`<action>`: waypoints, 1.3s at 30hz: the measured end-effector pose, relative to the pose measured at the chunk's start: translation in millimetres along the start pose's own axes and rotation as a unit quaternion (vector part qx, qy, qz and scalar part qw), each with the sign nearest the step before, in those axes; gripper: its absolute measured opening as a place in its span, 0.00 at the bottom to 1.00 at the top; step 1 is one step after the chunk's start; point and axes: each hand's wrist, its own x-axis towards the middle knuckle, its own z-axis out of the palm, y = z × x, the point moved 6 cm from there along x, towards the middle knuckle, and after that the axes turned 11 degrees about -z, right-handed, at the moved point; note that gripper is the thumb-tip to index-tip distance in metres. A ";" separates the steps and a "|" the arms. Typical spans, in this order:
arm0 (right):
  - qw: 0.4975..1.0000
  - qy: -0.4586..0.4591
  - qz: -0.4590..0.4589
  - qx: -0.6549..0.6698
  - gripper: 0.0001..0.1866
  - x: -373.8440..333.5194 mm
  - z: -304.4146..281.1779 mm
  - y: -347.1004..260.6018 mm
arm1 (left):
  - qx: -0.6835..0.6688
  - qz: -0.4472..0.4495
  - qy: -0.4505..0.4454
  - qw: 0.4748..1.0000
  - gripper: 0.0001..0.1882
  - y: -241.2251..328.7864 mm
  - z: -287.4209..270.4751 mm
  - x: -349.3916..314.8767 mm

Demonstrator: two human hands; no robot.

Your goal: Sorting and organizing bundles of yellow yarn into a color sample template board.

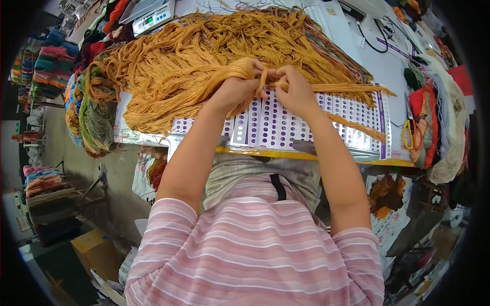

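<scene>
A broad heap of golden-yellow yarn (168, 64) covers most of the table. My left hand (236, 93) is closed around a thick bundle of this yarn near the heap's front middle. Just to its right, my right hand (298, 94) pinches a thinner strand of the same yarn, and a short loop stands up between the two hands. Loose yarn tails (352, 90) trail right from beside my right hand. Some fingertips are hidden by the yarn. Under the hands lies a white sheet with rows of purple dots (273, 125).
A digital scale (154, 20) stands at the back left. Yellow-handled scissors (407, 133) lie by red and cream skeins (431, 122) at the right edge. Multicoloured skeins (97, 115) hang over the left edge. A black cable (375, 41) curls at the back right.
</scene>
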 end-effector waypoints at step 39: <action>0.981 0.021 0.139 0.136 0.10 -40.3 8.8 14.0 | 0.007 -0.091 0.060 0.994 0.19 -29.1 9.6 19.0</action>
